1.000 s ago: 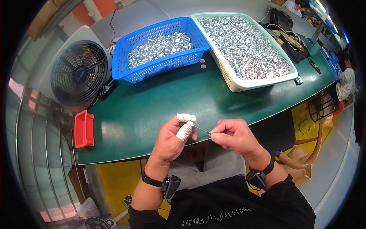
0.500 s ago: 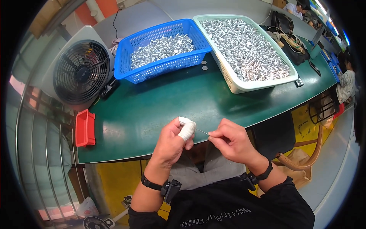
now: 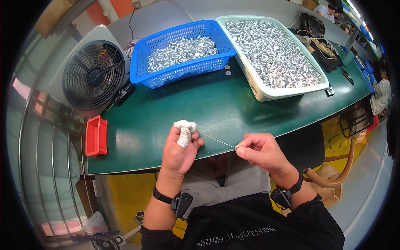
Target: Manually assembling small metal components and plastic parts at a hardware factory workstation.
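Observation:
My left hand point(image 3: 180, 149) is above the table's near edge, with white wrapping around its thumb and index finger. Those two wrapped fingertips are pressed together, and whatever might be between them is hidden. In a pinch of thumb and fingers, my right hand point(image 3: 261, 152) holds a thin metal rod point(image 3: 217, 140) by one end. The rod slants up and left toward my left fingers; I cannot tell whether its far tip touches them.
A blue basket point(image 3: 183, 68) and a cream basket point(image 3: 273, 95), both full of small silvery metal parts, stand at the back of the green table point(image 3: 166, 108). At left are a box fan point(image 3: 93, 77) and a red bin point(image 3: 96, 136). A wooden chair arm point(image 3: 333, 177) curves at right.
My hands have drawn apart, the left one moving left and the right one slightly right. More of the rod's length shows between them.

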A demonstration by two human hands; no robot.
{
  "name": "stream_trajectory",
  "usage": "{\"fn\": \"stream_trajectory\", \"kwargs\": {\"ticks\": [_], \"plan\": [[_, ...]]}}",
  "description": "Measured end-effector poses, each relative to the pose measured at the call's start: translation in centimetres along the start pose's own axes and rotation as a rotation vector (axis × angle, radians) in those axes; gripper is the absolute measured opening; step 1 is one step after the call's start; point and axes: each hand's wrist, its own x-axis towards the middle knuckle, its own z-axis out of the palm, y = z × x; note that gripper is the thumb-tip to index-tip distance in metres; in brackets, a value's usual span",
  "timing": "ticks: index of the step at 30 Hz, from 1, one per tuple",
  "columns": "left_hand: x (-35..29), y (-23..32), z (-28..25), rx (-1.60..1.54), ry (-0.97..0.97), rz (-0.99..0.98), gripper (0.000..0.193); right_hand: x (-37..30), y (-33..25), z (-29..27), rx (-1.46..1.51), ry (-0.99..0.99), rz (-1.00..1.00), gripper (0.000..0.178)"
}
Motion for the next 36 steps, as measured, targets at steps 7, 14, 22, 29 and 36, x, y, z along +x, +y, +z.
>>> {"fn": "stream_trajectory", "kwargs": {"ticks": [7, 14, 22, 29, 36], "plan": [[0.3, 0.0, 0.9, -0.389, 0.117, -0.083, 0.021, 0.2, -0.2, 1.9, -0.316, 0.075, -0.297, 0.006], [0.3, -0.6, -0.2, -0.437, 0.098, -0.101, 0.025, 0.5, -0.5, 2.8, -0.411, 0.095, -0.397, 0.005], [0.2, -0.8, 0.7, -0.397, 0.190, -0.115, 0.023, 0.7, -0.8, 3.4, -0.455, 0.114, -0.396, 0.005], [0.0, -1.2, 0.2, -0.422, 0.195, -0.125, 0.026, 0.8, -1.0, 3.7, -0.415, 0.118, -0.347, 0.005], [0.0, -1.3, 0.4, -0.417, 0.202, -0.155, 0.020, 0.8, -1.0, 3.6, -0.447, 0.115, -0.362, 0.005]]}}
